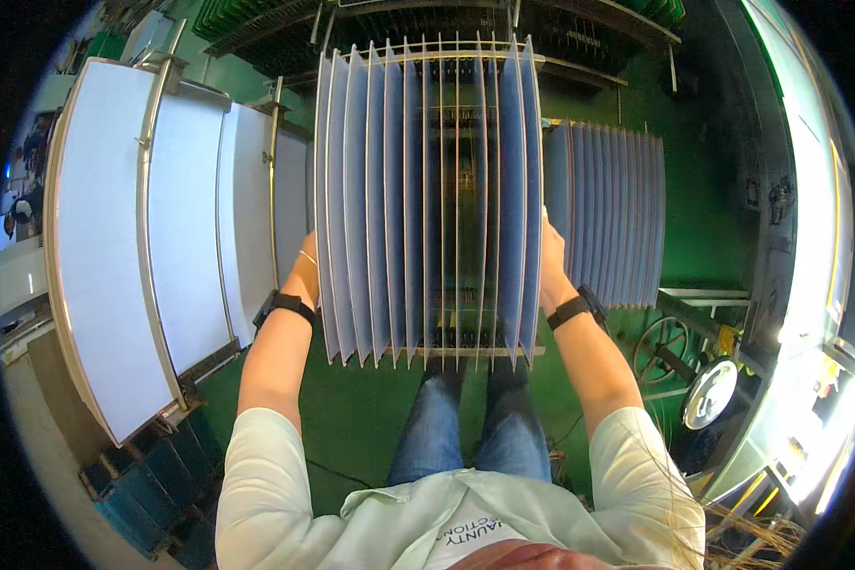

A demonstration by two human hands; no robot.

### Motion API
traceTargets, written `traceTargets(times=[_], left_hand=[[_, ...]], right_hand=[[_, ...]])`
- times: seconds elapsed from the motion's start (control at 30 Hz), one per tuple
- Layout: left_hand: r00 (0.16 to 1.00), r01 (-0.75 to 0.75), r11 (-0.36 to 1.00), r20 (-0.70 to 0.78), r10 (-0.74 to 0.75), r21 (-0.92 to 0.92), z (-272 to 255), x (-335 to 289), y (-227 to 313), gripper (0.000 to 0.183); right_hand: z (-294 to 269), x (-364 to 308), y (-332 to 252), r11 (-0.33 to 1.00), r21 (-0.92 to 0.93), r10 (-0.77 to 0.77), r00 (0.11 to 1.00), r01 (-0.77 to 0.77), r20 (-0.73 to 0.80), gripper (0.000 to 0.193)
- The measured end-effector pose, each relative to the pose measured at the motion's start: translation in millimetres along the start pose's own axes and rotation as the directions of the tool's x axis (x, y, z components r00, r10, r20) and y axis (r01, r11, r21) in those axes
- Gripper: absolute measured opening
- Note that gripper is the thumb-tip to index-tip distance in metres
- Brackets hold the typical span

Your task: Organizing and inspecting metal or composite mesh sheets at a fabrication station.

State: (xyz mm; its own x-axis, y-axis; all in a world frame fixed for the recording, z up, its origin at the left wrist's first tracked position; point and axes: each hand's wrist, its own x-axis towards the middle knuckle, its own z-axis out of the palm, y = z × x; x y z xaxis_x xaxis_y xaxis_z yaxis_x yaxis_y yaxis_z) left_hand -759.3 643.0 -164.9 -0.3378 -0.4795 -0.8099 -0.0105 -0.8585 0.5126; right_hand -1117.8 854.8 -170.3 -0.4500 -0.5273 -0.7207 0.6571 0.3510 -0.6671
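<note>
Between my hands is a slotted rack (432,351) filled with thin upright blue-grey panels (378,209), spaced apart in rows. Near its middle the gaps are wider, and the dark floor shows through. My left hand (304,273) is against the rack's left side, its fingers mostly hidden behind the outermost panel. On the opposite side my right hand (552,255) grips the rack, with its fingertips out of sight. Both wrists wear black bands. My legs show below the rack's near edge.
To the left stand large white boards (104,237) with metal rails. Another rack of panels (613,214) is at the right, beyond my right hand. A handwheel (710,392) and a brightly lit bench (807,418) are at the far right. Dark racks with green edges (446,24) line the back.
</note>
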Motion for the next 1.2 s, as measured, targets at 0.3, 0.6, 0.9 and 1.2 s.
traceTargets(times=[0.3, 0.6, 0.9, 1.2], left_hand=[[0.994, 0.074, 0.990, 0.069, -0.083, 0.117, 3, -12, 4, 0.040], [0.986, 0.147, 0.983, -0.061, -0.154, -0.114, -47, -125, -68, 0.068], [0.838, 0.537, 0.737, -0.366, -0.406, 0.411, -1, -243, -213, 0.079], [0.469, -0.763, -0.298, 0.173, -0.866, 0.574, 57, -268, -274, 0.060]], right_hand=[[-28, -25, -20, 0.985, -0.165, -0.047, 0.999, 0.043, -0.022, 0.023], [-143, -127, 57, 0.997, -0.082, -0.027, 0.991, 0.017, -0.128, 0.032], [-198, -413, 182, 0.840, -0.442, 0.367, 0.930, -0.313, 0.038, 0.045], [-189, -489, 150, 0.857, -0.385, 0.377, 0.926, -0.342, 0.016, 0.054]])
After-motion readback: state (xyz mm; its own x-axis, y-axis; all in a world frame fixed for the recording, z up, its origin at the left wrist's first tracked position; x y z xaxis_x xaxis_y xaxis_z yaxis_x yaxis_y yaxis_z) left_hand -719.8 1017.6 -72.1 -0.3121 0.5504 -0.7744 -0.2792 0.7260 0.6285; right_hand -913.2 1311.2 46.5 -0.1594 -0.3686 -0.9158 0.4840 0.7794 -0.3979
